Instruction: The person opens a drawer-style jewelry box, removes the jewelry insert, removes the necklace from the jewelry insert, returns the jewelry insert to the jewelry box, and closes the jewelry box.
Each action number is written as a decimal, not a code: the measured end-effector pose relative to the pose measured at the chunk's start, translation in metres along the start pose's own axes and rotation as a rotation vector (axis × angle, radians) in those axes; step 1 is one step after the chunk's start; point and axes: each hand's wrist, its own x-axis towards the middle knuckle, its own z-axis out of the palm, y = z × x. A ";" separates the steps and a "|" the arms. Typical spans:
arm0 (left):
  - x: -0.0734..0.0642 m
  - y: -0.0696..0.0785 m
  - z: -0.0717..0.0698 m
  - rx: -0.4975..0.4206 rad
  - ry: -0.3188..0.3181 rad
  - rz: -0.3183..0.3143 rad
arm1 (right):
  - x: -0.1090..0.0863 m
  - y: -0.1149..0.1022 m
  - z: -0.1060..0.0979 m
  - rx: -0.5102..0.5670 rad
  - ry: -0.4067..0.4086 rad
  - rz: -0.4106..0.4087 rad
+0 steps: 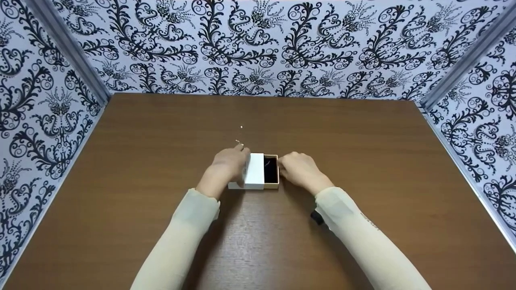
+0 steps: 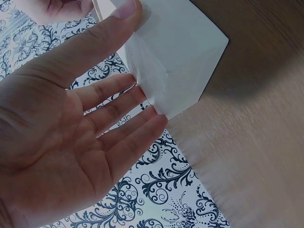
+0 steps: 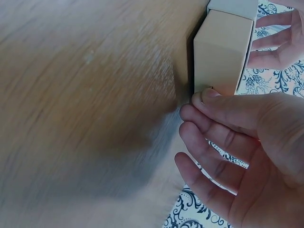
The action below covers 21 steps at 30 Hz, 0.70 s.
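A small drawer box lies on the table, its white sleeve point(image 1: 255, 171) pushed partly off a tan drawer point(image 1: 271, 186) with a black lining point(image 1: 271, 169). A thin bright line shows on the lining. My left hand point(image 1: 229, 163) holds the left part of the sleeve; the left wrist view has its thumb at one edge and its extended fingertips along the end. At the drawer's right end is my right hand point(image 1: 300, 168), thumb and index fingertips together against the tan end panel, other fingers loosely bent. A fine chain point(image 1: 238, 141) shows just beyond the left fingertips.
The brown wooden table point(image 1: 342, 133) spreads around the box. Walls with black scroll-patterned paper point(image 1: 258, 48) stand behind it and at both sides. A tiny bright bead point(image 1: 241, 127) lies farther back on the table. A dark object point(image 1: 317, 217) sits by the right cuff.
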 end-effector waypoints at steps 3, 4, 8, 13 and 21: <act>0.001 0.000 0.001 0.002 -0.003 0.001 | -0.001 0.000 -0.001 -0.003 0.004 -0.003; 0.002 0.000 0.001 0.001 -0.003 0.001 | -0.001 0.000 -0.001 -0.003 0.005 -0.003; 0.003 -0.002 0.003 -0.005 0.002 -0.001 | -0.001 0.000 -0.002 -0.001 0.003 0.001; 0.002 -0.004 0.004 -0.010 0.014 -0.009 | -0.001 0.000 -0.003 0.002 -0.002 0.001; 0.002 -0.004 0.003 -0.036 0.017 -0.001 | -0.002 0.001 -0.004 -0.004 -0.022 0.023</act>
